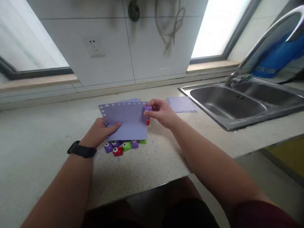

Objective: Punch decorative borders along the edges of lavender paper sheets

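2 forearms (201,152); held: 1 sheet (129,120), 1 purple punch (147,108).

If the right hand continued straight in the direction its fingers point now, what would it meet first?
Most likely the purple sheet: the right hand points left, pinching a purple punch at the sheet's right edge. Whether punch and paper already touch is unclear.

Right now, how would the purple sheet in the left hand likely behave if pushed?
The purple sheet is probably light and bendable, since it looks thin. It may be somewhat stiff, showing little sag in the left hand. It might tear more easily along the hole-lined top edge.
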The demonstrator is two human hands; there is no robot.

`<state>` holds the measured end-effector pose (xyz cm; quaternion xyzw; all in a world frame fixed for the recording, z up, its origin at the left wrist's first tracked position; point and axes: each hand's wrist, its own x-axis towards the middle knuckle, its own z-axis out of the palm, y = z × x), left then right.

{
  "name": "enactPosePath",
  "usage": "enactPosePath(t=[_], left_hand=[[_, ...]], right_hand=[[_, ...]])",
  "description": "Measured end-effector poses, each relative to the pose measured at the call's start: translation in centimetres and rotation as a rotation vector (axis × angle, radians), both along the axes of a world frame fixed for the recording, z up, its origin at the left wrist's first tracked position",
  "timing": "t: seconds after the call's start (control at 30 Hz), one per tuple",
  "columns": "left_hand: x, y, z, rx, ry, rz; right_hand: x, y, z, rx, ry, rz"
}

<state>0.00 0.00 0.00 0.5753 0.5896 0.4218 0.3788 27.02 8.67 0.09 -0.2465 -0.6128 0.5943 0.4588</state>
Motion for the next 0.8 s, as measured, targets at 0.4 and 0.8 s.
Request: enactPosePath(t=[0.4,0.8], left_hand=[[-0.8,0.4,-1.4,0.038,-0.032,-0.07],[-0.6,0.5,-1.3,0.081,-0.034,-0.083]], right_hand=[[-0.2,-0.6,0.5,-0.002,0.055,0.001],[-0.2,-0.8,0.6,0.007,0.035,0.026]])
